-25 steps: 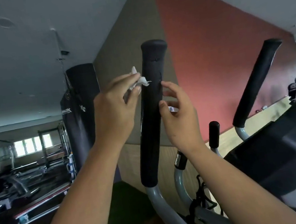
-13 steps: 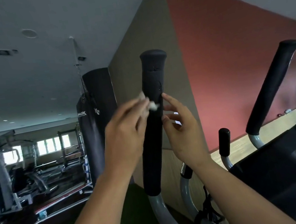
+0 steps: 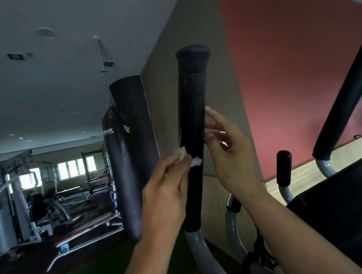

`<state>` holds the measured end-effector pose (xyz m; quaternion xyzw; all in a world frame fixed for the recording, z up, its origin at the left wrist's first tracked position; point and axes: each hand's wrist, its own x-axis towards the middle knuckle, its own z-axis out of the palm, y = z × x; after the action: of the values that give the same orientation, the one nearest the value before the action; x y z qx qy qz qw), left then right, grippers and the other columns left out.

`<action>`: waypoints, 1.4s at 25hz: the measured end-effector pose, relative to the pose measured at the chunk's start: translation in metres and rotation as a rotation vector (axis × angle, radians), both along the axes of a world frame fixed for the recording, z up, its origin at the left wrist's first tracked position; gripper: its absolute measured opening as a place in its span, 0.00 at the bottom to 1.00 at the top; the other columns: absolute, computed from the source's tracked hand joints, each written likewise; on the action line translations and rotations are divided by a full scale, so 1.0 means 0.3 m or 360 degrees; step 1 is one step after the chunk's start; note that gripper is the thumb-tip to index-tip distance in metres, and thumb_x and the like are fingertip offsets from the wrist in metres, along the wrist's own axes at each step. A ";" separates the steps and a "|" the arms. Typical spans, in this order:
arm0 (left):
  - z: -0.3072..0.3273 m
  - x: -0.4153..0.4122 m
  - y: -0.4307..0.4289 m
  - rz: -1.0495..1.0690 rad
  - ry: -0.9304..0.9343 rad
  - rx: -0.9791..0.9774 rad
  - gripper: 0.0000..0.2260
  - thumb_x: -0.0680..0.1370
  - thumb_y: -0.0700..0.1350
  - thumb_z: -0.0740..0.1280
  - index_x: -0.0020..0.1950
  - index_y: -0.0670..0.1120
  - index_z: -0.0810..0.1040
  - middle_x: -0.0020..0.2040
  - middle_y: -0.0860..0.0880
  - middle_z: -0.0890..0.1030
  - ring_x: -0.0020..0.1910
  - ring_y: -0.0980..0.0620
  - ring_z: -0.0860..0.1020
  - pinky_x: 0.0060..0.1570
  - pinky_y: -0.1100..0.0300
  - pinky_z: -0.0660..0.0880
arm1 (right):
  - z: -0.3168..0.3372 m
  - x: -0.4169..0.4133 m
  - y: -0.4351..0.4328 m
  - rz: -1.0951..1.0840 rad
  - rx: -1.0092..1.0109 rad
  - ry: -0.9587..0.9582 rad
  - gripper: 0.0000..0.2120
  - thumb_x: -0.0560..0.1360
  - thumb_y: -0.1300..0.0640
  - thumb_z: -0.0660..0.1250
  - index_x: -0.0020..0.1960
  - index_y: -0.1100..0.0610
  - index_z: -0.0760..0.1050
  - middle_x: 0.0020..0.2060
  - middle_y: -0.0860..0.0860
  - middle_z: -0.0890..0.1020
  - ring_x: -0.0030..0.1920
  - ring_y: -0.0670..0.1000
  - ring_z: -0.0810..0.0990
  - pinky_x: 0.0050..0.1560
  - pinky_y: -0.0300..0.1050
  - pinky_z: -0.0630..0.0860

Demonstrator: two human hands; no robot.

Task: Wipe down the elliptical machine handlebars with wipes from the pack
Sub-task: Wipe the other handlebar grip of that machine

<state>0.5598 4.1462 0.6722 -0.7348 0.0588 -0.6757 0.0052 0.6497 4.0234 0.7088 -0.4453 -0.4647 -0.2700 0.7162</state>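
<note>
Left hand slid lower down handlebar, fingers pinching wipe against it to scrub; right hand fingers loose, steadying far side.

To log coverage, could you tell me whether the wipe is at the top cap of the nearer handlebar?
No, the left hand pinches the wipe against the nearer handlebar around mid-grip, well below the cap.

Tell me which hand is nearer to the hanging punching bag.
Left. The left hand, pinching a wipe, is beside the punching bag, left of the handlebar grip; the right hand is beyond the grip.
</note>
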 end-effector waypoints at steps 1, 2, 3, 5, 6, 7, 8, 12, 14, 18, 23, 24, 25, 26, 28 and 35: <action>-0.072 -0.001 0.017 0.0005 0.0070 -0.0065 0.14 0.75 0.35 0.72 0.60 0.42 0.84 0.59 0.43 0.82 0.56 0.50 0.82 0.64 0.72 0.70 | -0.006 -0.002 0.002 0.0008 0.0005 0.0019 0.25 0.81 0.68 0.62 0.70 0.43 0.72 0.59 0.52 0.80 0.57 0.44 0.81 0.54 0.32 0.76; -0.121 -0.004 0.030 0.0003 0.0113 -0.0112 0.14 0.74 0.35 0.72 0.60 0.42 0.84 0.59 0.43 0.82 0.56 0.51 0.82 0.64 0.74 0.69 | -0.016 -0.004 0.004 0.0019 0.0008 0.0033 0.24 0.81 0.67 0.62 0.70 0.44 0.72 0.59 0.53 0.80 0.57 0.44 0.81 0.54 0.31 0.75; -0.141 -0.010 0.037 -0.0011 0.0121 -0.0143 0.14 0.75 0.36 0.71 0.60 0.42 0.84 0.59 0.43 0.82 0.56 0.51 0.82 0.64 0.74 0.70 | -0.029 -0.007 0.010 0.0037 0.0009 0.0047 0.24 0.81 0.68 0.61 0.71 0.46 0.72 0.59 0.53 0.80 0.57 0.44 0.81 0.54 0.31 0.75; -0.095 -0.022 0.029 -0.0073 0.0041 -0.0176 0.13 0.76 0.37 0.71 0.60 0.42 0.84 0.58 0.44 0.82 0.56 0.53 0.82 0.62 0.71 0.73 | -0.055 -0.011 0.019 0.0072 -0.0025 0.0060 0.23 0.81 0.67 0.61 0.72 0.49 0.71 0.60 0.53 0.80 0.58 0.44 0.81 0.57 0.32 0.76; -0.049 -0.026 0.017 -0.0111 -0.0017 -0.0179 0.13 0.76 0.37 0.72 0.60 0.42 0.84 0.58 0.44 0.82 0.56 0.53 0.81 0.62 0.69 0.74 | -0.068 -0.014 0.024 0.0084 -0.0053 0.0064 0.23 0.81 0.67 0.61 0.73 0.50 0.71 0.60 0.53 0.80 0.59 0.44 0.81 0.57 0.33 0.76; 0.001 -0.028 0.003 -0.0151 -0.0066 -0.0176 0.13 0.76 0.36 0.73 0.60 0.42 0.84 0.58 0.44 0.83 0.56 0.54 0.81 0.61 0.70 0.74 | -0.077 -0.016 0.028 0.0087 -0.0072 0.0068 0.23 0.81 0.66 0.62 0.73 0.51 0.70 0.61 0.52 0.80 0.59 0.44 0.80 0.58 0.33 0.75; 0.039 -0.027 -0.010 -0.0185 -0.0084 -0.0175 0.13 0.76 0.36 0.74 0.60 0.42 0.84 0.58 0.45 0.83 0.56 0.55 0.81 0.61 0.70 0.74 | -0.087 -0.018 0.031 0.0083 -0.0083 0.0076 0.23 0.81 0.66 0.62 0.74 0.51 0.70 0.61 0.52 0.80 0.59 0.44 0.80 0.58 0.33 0.75; -0.023 0.005 -0.017 -0.0169 -0.0028 -0.0143 0.11 0.76 0.35 0.72 0.59 0.40 0.84 0.58 0.43 0.83 0.59 0.55 0.79 0.64 0.70 0.72 | -0.109 -0.016 0.027 0.0000 -0.0112 0.0080 0.22 0.81 0.63 0.63 0.72 0.48 0.71 0.60 0.51 0.79 0.58 0.42 0.79 0.58 0.32 0.75; -0.143 0.018 0.017 -0.0138 -0.0003 -0.0173 0.11 0.77 0.36 0.70 0.58 0.39 0.84 0.58 0.42 0.82 0.60 0.56 0.78 0.65 0.72 0.70 | -0.128 -0.008 0.024 0.0001 -0.0126 0.0114 0.22 0.81 0.65 0.63 0.70 0.46 0.72 0.58 0.52 0.78 0.56 0.41 0.79 0.54 0.29 0.74; -0.373 0.051 0.093 -0.0106 0.0105 -0.0376 0.11 0.76 0.32 0.71 0.58 0.38 0.84 0.59 0.42 0.82 0.58 0.53 0.80 0.64 0.67 0.74 | -0.176 0.008 0.029 -0.0057 -0.0220 0.0200 0.21 0.81 0.64 0.63 0.69 0.44 0.73 0.57 0.51 0.78 0.54 0.37 0.78 0.54 0.27 0.74; -0.450 0.028 0.117 -0.0015 0.0290 -0.0310 0.11 0.80 0.42 0.65 0.58 0.40 0.84 0.60 0.45 0.81 0.58 0.51 0.81 0.66 0.68 0.71 | -0.218 0.024 0.047 0.0035 -0.0307 0.0316 0.19 0.81 0.59 0.64 0.68 0.42 0.74 0.52 0.45 0.80 0.54 0.44 0.80 0.60 0.50 0.80; -0.416 0.009 0.112 -0.0011 0.0284 -0.0320 0.11 0.80 0.42 0.66 0.58 0.42 0.85 0.60 0.45 0.82 0.57 0.51 0.81 0.66 0.70 0.70 | -0.219 0.027 0.047 0.0045 -0.0290 0.0320 0.18 0.81 0.59 0.64 0.67 0.42 0.75 0.50 0.43 0.81 0.54 0.45 0.81 0.59 0.53 0.80; -0.367 -0.010 0.103 -0.0009 0.0258 -0.0307 0.10 0.79 0.41 0.67 0.58 0.42 0.85 0.60 0.45 0.82 0.57 0.51 0.81 0.65 0.71 0.70 | -0.214 0.028 0.046 0.0046 -0.0265 0.0319 0.17 0.81 0.59 0.63 0.66 0.43 0.75 0.49 0.42 0.81 0.53 0.46 0.82 0.59 0.55 0.80; -0.300 -0.030 0.085 -0.0001 0.0236 -0.0263 0.11 0.78 0.40 0.69 0.58 0.43 0.85 0.60 0.45 0.82 0.56 0.51 0.82 0.64 0.72 0.71 | -0.203 0.030 0.042 0.0045 -0.0236 0.0317 0.17 0.81 0.58 0.64 0.66 0.43 0.75 0.48 0.42 0.81 0.53 0.47 0.82 0.58 0.56 0.81; -0.128 -0.064 0.030 0.0043 0.0183 -0.0082 0.12 0.77 0.39 0.70 0.59 0.44 0.84 0.60 0.45 0.81 0.55 0.51 0.82 0.63 0.67 0.75 | -0.168 0.032 0.032 0.0063 -0.0189 0.0300 0.15 0.81 0.57 0.63 0.65 0.43 0.75 0.50 0.45 0.81 0.53 0.48 0.82 0.58 0.56 0.81; 0.486 -0.127 -0.222 0.0104 -0.0120 0.0498 0.11 0.76 0.37 0.72 0.58 0.42 0.85 0.54 0.42 0.83 0.51 0.45 0.82 0.49 0.61 0.76 | -0.077 0.018 0.006 0.0226 -0.0180 0.0281 0.13 0.83 0.57 0.61 0.62 0.44 0.77 0.48 0.49 0.85 0.53 0.49 0.84 0.57 0.49 0.82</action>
<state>0.5218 4.0797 0.8181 -0.7008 0.1390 -0.6848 0.1436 0.6552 4.0253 0.6856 -0.4729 -0.4447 -0.1519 0.7454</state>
